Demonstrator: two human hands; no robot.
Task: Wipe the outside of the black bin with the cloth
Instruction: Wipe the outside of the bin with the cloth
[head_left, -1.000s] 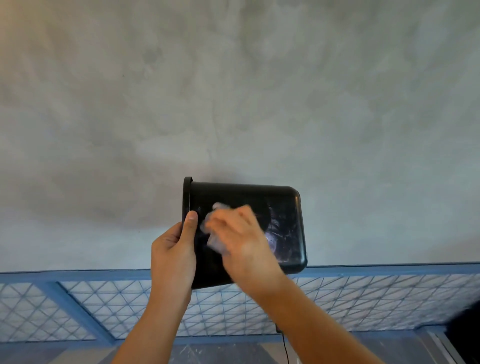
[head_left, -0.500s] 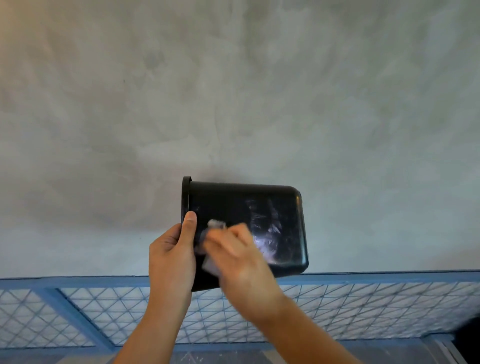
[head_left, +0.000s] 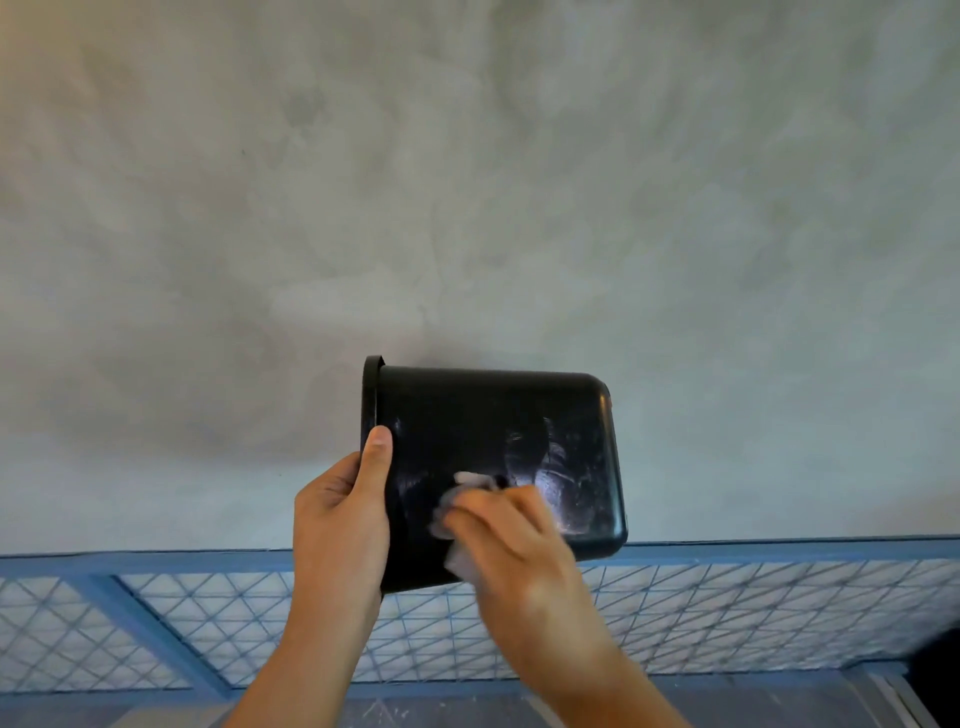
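Right hand (head_left: 519, 551) with cloth (head_left: 462, 512) moved lower on black bin (head_left: 493, 441) side. Fingers curled on cloth, pressing it to bin. Left hand (head_left: 340, 525) grips rim end, thumb on side.

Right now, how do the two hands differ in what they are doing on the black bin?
The left hand clamps the black bin near its rim, thumb laid flat on the side; the right hand presses a pale cloth against the side instead. The left hand looks sharp, the right hand blurred. Both touch the bin's outside.
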